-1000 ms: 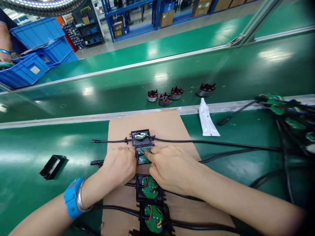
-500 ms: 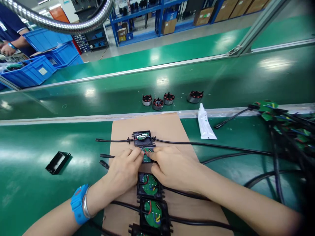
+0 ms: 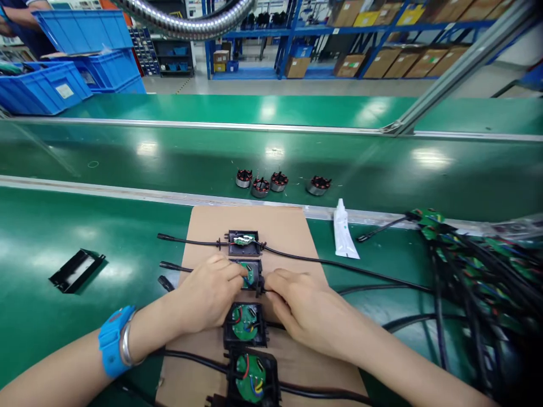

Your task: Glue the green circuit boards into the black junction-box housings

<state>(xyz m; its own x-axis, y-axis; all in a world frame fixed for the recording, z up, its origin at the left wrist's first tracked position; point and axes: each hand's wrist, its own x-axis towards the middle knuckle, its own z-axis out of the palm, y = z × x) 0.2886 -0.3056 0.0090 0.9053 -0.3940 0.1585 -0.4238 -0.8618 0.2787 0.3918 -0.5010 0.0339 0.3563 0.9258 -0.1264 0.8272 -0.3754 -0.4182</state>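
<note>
Several black plastic cases with green circuit boards lie in a column on a cardboard sheet (image 3: 297,226). My left hand (image 3: 212,291), fingers curled, grips the left side of the second black plastic case (image 3: 257,268), with a fingertip on its green circuit board (image 3: 249,276). On that case's right, my right hand (image 3: 301,299) pinches the black cable where it enters; the fingers hide most of this spot. Behind them sits the farthest case (image 3: 237,249), its board tilted up. Nearer me are a third case (image 3: 229,338) and a fourth case (image 3: 274,376), each with a board and coloured wires.
A loose black case (image 3: 76,271) lies at the left. To the right are a white tube (image 3: 344,232) and a heap of cabled circuit boards (image 3: 466,271). Several copper-wound rings (image 3: 260,187) stand beyond the metal strip. Blue bins (image 3: 46,90) and a person (image 3: 31,28) are at far left.
My right hand has moved from the second case's board to the cable at its right side. My left fingertips stay at the board. The camera view has levelled and shifted.
</note>
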